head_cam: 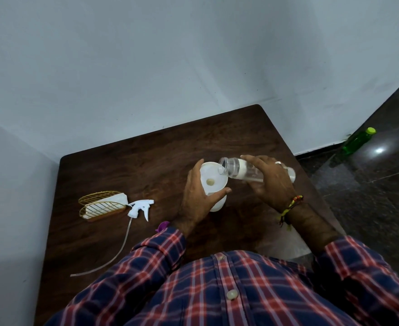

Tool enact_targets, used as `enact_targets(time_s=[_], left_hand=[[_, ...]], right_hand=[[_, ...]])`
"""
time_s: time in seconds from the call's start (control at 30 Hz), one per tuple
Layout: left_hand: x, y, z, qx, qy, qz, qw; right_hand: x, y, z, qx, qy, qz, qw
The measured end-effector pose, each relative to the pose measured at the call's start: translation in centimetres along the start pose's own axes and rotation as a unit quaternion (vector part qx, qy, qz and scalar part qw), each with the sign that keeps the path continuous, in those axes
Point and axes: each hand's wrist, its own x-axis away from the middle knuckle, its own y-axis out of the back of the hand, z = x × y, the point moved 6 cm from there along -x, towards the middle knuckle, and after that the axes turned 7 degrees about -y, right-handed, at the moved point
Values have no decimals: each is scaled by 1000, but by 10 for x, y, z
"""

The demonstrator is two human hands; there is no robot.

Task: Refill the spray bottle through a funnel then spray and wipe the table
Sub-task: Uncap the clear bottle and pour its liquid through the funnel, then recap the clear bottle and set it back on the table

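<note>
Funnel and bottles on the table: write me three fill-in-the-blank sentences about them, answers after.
1. The right hand tilts a clear bottle over the white ____.
2. The left hand steadies the funnel on the white ____ bottle.
3. The detached trigger sprayer lies beside a gold wire ____ holder.

Missing words: funnel; spray; napkin

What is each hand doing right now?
Left hand: holding the white plastic funnel.
Right hand: holding the tilted clear plastic bottle.
</note>
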Motion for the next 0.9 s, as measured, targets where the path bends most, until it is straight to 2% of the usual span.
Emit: enact_targets(time_s=[0.17, 0.27, 0.5, 0.73, 0.83, 0.9], left_hand=[[2, 1, 2, 9, 11, 10, 1000], [6, 5, 4, 24, 26, 13, 999], [29, 23, 16, 65, 56, -37, 996], [71, 50, 63, -28, 134, -139, 981], [88, 61, 88, -117, 171, -107, 972], [98, 63, 106, -139, 196, -36, 970]], right_hand=[[7, -5, -6, -224, -65, -14, 972], [13, -8, -1, -282, -87, -18, 955], [33, -2, 32, -296, -55, -53, 952], [48, -9, 64, -284, -16, -51, 957], [54, -15, 80, -283, -8, -53, 957], [59, -20, 94, -276, 0, -51, 960]])
